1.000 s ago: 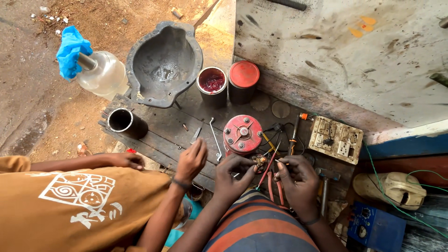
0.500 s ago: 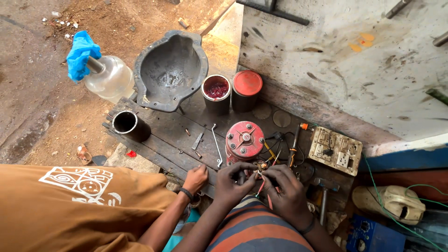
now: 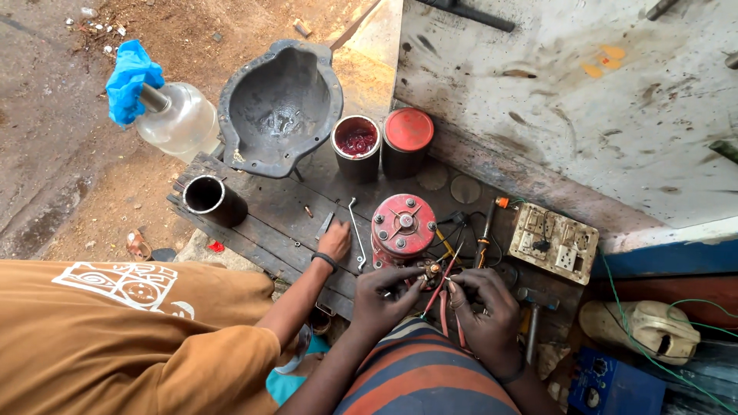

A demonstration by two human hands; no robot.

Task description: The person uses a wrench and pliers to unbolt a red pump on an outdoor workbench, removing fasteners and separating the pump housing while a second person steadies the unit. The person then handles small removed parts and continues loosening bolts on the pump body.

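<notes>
My left hand (image 3: 388,296) is pinched shut around a small metal terminal part (image 3: 430,270) with wires coming off it, and my right hand (image 3: 484,307) closes its fingertips on the same piece from the other side, with a thin red-handled tool (image 3: 442,280) slanting between the two; whether the right grip carries that tool or only the wires, I cannot tell. The part sits just in front of the red round motor housing (image 3: 403,225), low on the dark wooden counter (image 3: 269,215). I judge the piece light and stiff but fiddly, its thin leads easy to bend or snap, so I would hold it by the solid metal body and not by the wires. The housing beside it looks heavy and would want both palms around its rim. Further out lie an open-ended spanner (image 3: 356,230), a screwdriver (image 3: 486,227), a switchboard (image 3: 555,242) and a hammer (image 3: 530,323). Another person's hand (image 3: 335,242) rests on the counter near the spanner. Beyond stand a tin of red grease (image 3: 356,142), a red-lidded tin (image 3: 408,132) and a grey metal basin (image 3: 280,107).
</notes>
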